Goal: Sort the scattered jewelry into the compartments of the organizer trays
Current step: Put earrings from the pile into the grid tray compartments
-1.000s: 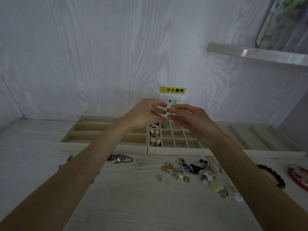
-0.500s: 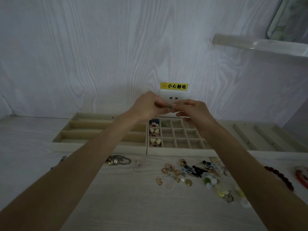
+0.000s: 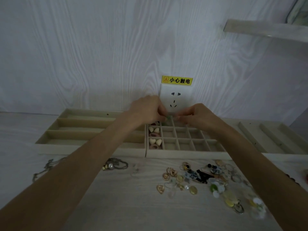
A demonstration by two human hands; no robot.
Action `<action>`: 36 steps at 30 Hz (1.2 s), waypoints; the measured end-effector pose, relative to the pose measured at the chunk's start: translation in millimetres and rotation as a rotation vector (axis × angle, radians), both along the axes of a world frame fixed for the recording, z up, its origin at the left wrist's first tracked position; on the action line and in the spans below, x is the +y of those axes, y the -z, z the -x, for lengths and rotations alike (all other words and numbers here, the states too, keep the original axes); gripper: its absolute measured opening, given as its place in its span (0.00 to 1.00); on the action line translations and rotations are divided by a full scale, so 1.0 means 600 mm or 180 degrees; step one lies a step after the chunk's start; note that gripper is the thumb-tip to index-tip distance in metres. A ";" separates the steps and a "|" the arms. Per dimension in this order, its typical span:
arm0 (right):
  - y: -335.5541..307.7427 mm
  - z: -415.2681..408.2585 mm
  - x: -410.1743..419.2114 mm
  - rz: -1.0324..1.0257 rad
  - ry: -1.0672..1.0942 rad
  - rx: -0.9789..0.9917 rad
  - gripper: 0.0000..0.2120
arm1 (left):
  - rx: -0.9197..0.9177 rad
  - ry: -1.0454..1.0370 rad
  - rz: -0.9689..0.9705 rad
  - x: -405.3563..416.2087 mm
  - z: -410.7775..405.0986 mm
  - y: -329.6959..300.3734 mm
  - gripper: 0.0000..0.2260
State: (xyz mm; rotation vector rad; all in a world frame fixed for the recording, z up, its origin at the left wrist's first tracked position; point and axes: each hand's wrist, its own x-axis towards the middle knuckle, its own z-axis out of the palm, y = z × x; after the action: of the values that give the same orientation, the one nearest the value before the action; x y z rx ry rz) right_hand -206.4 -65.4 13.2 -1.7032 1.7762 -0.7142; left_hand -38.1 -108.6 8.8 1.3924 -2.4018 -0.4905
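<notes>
Head view: at frame centre, the left hand (image 3: 146, 110) and right hand (image 3: 198, 115) meet over the back row of the gridded tray (image 3: 183, 153), fingers of both pinched on a small green piece (image 3: 168, 117), probably an earring: light, slippery, best held by its edges. The tray looks velvety and soft. Loose jewelry (image 3: 208, 179), glossy metal and glass, lies scattered on the pale woodgrain surface (image 3: 133, 205), lower right.
</notes>
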 end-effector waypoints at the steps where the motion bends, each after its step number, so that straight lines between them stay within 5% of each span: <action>1: -0.001 0.000 -0.001 -0.0036 -0.0052 0.0128 0.09 | 0.0027 0.0010 -0.0068 0.000 -0.001 0.002 0.10; 19: 0.031 -0.012 -0.013 0.0560 0.0163 0.0112 0.07 | 0.0242 -0.0230 0.0373 0.004 -0.039 0.004 0.08; 27: 0.030 -0.005 -0.028 0.0383 -0.0057 0.0223 0.07 | -0.1228 0.0651 -0.0145 -0.005 -0.023 -0.012 0.25; 36: 0.021 -0.013 -0.017 0.0371 -0.0418 0.1029 0.08 | -0.1451 0.0519 -0.0012 -0.005 -0.008 -0.004 0.24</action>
State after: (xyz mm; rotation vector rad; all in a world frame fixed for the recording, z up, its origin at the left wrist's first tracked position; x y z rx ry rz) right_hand -198.5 -75.4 0.5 -2.0894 1.8395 -0.5158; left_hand -33.3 -111.6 11.2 1.4414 -2.8916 -0.2309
